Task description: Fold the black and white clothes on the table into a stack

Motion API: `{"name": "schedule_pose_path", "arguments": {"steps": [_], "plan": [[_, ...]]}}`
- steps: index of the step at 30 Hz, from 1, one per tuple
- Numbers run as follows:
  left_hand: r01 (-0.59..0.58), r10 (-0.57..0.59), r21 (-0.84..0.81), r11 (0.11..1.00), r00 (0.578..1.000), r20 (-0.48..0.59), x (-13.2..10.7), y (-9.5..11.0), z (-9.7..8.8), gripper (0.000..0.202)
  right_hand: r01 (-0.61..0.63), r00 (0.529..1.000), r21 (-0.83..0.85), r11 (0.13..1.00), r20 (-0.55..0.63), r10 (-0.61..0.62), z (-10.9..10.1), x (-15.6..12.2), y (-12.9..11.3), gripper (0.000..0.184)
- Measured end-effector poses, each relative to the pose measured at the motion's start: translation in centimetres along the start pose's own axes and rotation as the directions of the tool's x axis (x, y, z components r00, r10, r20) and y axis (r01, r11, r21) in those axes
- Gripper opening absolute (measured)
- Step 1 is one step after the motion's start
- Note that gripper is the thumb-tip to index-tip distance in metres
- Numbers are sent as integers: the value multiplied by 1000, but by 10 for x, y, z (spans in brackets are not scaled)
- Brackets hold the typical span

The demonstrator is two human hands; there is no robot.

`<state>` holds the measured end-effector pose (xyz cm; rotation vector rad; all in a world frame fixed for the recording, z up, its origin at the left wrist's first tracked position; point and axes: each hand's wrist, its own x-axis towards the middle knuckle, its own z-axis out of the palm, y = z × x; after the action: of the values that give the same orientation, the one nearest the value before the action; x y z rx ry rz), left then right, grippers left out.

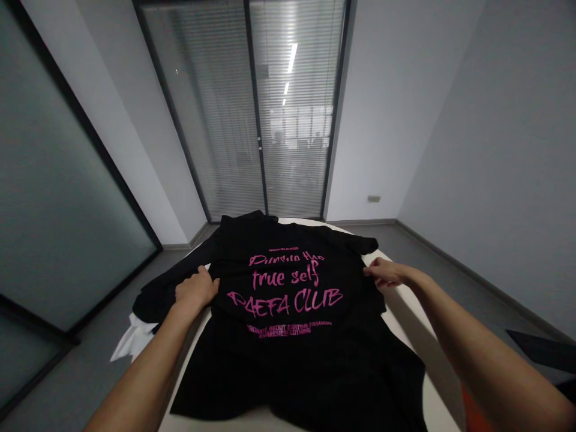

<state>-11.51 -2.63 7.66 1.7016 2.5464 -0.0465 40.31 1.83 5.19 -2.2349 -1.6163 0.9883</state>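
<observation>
A black T-shirt point(292, 366) with pink lettering lies spread over a pale table point(407, 312), its collar end away from me. My left hand point(197, 289) grips the shirt's left edge, thumb and fingers pinched on the cloth. On the opposite edge, below the right sleeve, my right hand point(384, 272) pinches the fabric too. The cloth between both hands shows some wrinkles, and its near hem lies uneven. Beyond my left hand is a pile of dark clothes point(157, 297), with a white garment point(135, 337) hanging out underneath.
A glass door with blinds point(292, 150) stands past the far end of the table. Grey walls rise on the right, and a frosted glass panel point(58, 162) on the left. Something orange point(474, 414) and a dark object point(544, 351) are at the lower right.
</observation>
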Motion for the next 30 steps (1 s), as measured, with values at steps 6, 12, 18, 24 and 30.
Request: {"name": "schedule_pose_path", "arguments": {"steps": [6,12,18,24,30], "plan": [[-62,67,-60,996,993,93,13,-10,8,51,117,990,142,983,60,-127,2,1,10,33],[-291,157,-502,815,943,-292,31,-2,15,33,455,863,174,873,-326,-385,8,16,8,31],[-417,267,-741,527,908,-322,32,7,32,68,482,853,156,862,-310,-420,11,5,4,53],[-483,367,-547,684,876,-314,35,-6,47,80,402,904,250,881,42,-425,6,-20,12,113],[-457,284,-257,852,814,-507,23,-8,37,66,511,859,248,823,-148,-489,7,2,20,81]]}}
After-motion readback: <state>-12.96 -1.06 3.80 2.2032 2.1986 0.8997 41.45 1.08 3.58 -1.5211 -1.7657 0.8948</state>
